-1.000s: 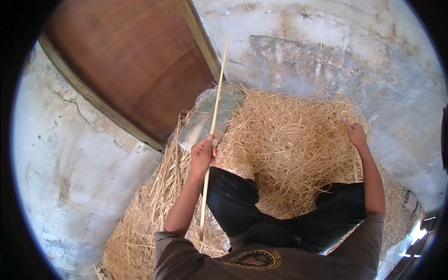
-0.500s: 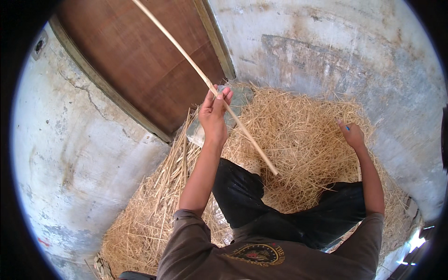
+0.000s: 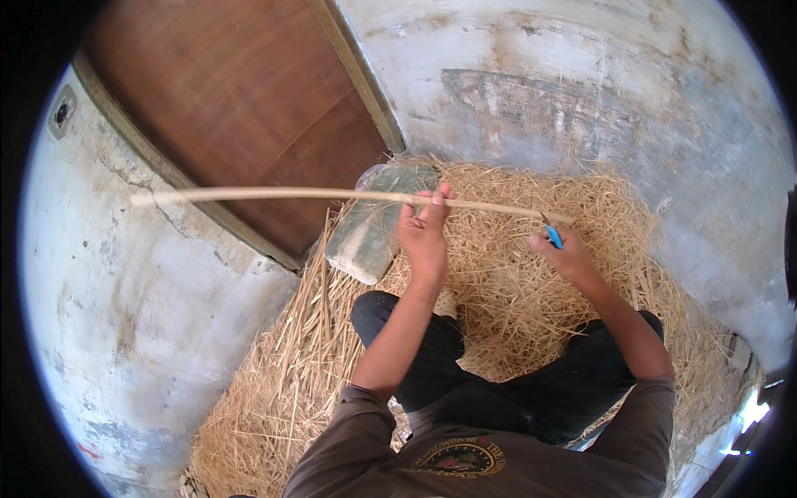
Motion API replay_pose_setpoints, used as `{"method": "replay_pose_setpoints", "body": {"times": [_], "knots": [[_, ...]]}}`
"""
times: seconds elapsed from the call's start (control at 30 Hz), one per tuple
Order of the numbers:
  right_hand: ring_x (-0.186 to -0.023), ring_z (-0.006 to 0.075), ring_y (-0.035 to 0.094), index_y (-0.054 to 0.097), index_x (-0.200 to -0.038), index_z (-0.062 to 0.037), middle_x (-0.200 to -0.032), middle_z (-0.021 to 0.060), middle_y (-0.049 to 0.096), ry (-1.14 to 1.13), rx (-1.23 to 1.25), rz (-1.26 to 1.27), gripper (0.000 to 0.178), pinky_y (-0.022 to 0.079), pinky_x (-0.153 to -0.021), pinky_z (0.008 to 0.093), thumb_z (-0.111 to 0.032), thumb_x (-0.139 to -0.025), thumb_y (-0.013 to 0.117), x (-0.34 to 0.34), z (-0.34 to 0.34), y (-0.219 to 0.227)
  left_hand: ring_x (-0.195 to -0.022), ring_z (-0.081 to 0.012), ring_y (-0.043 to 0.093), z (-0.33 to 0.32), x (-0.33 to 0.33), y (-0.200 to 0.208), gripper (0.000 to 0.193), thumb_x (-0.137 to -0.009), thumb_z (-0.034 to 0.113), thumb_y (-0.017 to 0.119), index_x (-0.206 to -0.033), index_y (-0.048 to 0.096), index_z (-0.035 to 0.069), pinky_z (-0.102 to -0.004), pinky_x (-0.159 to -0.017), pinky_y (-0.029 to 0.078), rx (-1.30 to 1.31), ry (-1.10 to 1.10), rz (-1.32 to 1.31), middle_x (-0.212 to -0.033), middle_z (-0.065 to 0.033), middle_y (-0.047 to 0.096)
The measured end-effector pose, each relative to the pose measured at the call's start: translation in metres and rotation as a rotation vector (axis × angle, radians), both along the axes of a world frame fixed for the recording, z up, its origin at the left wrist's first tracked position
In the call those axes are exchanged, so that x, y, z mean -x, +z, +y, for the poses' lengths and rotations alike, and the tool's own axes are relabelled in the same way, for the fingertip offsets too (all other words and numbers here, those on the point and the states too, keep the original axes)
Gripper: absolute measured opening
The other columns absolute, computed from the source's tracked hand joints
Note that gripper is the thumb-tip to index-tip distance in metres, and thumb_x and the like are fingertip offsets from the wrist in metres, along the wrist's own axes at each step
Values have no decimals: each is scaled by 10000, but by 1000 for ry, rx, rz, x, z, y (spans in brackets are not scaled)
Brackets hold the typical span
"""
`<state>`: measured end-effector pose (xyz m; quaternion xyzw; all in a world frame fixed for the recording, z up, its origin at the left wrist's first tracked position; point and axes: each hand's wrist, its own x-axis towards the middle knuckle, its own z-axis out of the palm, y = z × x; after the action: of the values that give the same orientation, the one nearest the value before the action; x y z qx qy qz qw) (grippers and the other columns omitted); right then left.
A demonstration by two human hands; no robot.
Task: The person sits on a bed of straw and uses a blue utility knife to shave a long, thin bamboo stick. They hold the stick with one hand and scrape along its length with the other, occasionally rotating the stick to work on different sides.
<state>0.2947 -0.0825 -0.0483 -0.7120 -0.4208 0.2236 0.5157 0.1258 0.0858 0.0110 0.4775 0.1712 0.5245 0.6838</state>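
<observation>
A long, thin, pale stick (image 3: 307, 192), like bamboo or cane, lies nearly level across the view. My left hand (image 3: 425, 232) grips it between thumb and fingers, right of its middle. In my right hand (image 3: 574, 264) is a small knife (image 3: 554, 237) with a blue handle. Its short blade points up toward the stick's right end; whether it touches the stick I cannot tell. The stick's left end is blurred by motion and reaches in front of the door frame and wall.
Straw-like shavings (image 3: 506, 307) cover the floor around my bent legs. A greyish-green slab (image 3: 365, 236) lies by the brown door (image 3: 249, 100), and a bundle of thin sticks (image 3: 320, 307) at my left. Stained walls (image 3: 573, 75) close in the corner.
The stick has swung from a steep slant to almost level, and my left hand has moved right and down. My right hand has come left to the stick's right end; the knife now shows clearly.
</observation>
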Motion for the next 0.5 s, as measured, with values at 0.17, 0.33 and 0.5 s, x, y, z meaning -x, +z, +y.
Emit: {"method": "replay_pose_setpoints", "body": {"times": [0.17, 0.33, 0.5], "knots": [[-393, 56, 326, 628, -860, -39, -484, -57, 364, -110, -212, 573, 368, 268, -390, 240, -402, -899, 590, 11, 14, 16, -973, -224, 636, -44, -33, -20, 160, -904, 80, 595, -1004, 477, 36, -339, -880, 528, 74, -95, -14, -1055, -207, 638], [-357, 65, 299, 593, -907, -18, -459, -46, 301, -98, -500, 718, 345, 253, -361, 227, -354, -953, 525, -2, 23, 30, -967, -226, 638, -66, -50, -31, 161, -909, 90, 590, -1021, 490, 33, -332, -823, 551, 194, -126, -58, -1067, -204, 632], [-353, 72, 304, 519, -784, -61, -456, -40, 303, -184, -595, 820, 330, 258, -358, 234, -343, -955, 522, -14, 27, 27, -935, -206, 648, -80, -40, -23, 237, -900, 100, 611, -1095, 524, -3, -292, -787, 528, 227, -299, 210, -1039, -174, 652]]}}
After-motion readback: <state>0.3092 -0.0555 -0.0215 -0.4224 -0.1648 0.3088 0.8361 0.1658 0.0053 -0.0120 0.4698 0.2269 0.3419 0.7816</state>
